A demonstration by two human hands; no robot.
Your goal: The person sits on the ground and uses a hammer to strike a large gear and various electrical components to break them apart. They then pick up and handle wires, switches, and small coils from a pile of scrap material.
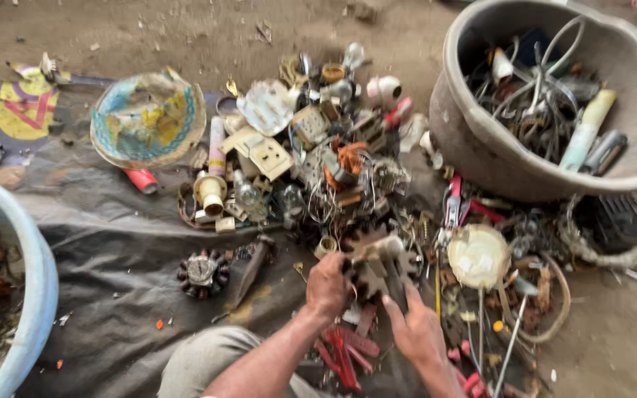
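Observation:
My left hand (326,286) and my right hand (415,329) both grip a rusty toothed gear part (377,258) held just above a heap of mixed scrap (326,162). The left hand holds its left side, the right hand its lower right edge. The heap holds switch plates, bulbs, wires and small metal pieces. Red plastic strips (344,354) lie under my wrists. A round pale disc (478,256) lies right of the gear.
A large grey tub (481,147) with wires and tubes stands at the upper right. A light blue tub (35,280) with rusty bits sits at the left. A dark sheet (112,243) covers the dirt floor, with a small round motor part (203,273) and a colourful crumpled bowl (147,118).

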